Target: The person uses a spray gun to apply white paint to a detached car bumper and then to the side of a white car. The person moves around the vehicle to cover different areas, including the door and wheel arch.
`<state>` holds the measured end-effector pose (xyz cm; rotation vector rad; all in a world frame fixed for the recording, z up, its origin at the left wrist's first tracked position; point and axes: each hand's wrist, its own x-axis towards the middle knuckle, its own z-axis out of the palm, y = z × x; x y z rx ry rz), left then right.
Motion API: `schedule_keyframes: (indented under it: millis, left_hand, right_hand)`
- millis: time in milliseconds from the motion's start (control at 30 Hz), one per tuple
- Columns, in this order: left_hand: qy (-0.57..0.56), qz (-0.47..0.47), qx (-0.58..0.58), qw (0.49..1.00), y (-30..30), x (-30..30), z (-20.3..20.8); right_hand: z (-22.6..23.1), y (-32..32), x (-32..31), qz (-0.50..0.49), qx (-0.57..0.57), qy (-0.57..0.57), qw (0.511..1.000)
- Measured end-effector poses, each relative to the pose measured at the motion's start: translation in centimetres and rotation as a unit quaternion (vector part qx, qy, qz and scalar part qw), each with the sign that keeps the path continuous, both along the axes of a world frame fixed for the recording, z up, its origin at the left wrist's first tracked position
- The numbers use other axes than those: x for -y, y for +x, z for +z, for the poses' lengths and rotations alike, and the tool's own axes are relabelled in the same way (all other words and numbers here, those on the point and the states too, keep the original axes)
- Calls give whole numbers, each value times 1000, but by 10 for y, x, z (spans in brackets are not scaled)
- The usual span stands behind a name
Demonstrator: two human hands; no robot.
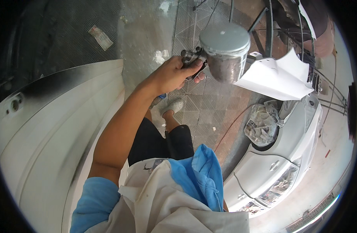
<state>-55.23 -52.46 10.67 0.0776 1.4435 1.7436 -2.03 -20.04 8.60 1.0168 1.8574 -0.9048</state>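
Observation:
My left hand (pixel 174 73) is closed around the dark body of a paint spray gun (pixel 192 57). A large metal cup (pixel 227 64) with a grey, paint-smeared lid (pixel 225 37) is fixed to the gun, standing beside my fingers. The cup hides part of the gun, and its nozzle cannot be made out. Just right of the cup is a white curved body panel (pixel 277 75), apart from my hand as far as I can tell. My right hand is out of view; only its blue sleeve (pixel 207 169) shows.
A large pale panel with a dark smudged edge (pixel 58 83) curves along my left. A silver car (pixel 271 167), its windows masked, stands at the right. Plastic-wrapped paper (pixel 261 124) fills its wheel opening. Metal stand bars (pixel 268 31) rise behind the white panel. A hose (pixel 236 128) crosses the floor.

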Motion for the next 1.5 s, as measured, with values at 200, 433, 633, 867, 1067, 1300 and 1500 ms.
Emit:
schedule_keyframes:
  millis: [200, 433, 633, 867, 1067, 1300, 1500]
  left_hand:
    - [95, 131, -106, 981, 2, 26, 95]
    - [57, 175, 6, 983, 35, 26, 62]
    - [-36, 78, 30, 996, 86, 2, -46]
    - [-156, 75, -45, 984, 131, -26, -87]
    - [-105, 60, -25, 992, 108, 1, -6]
    - [-30, 153, -163, 974, 28, 26, 137]
    - [23, 159, -221, 962, -16, 38, 223]
  right_hand:
    - [0, -10, 17, 60, -27, 38, 997]
    - [18, -17, 35, 38, -47, 56, 997]
    - [41, -17, 38, 17, -19, 84, 996]
    - [39, 10, 25, -9, -27, 100, 995]
    - [30, 11, 23, -2, -23, 86, 996]
    - [16, -15, 29, 7, -54, 85, 995]
    - [3, -29, 33, -18, -97, 87, 991]
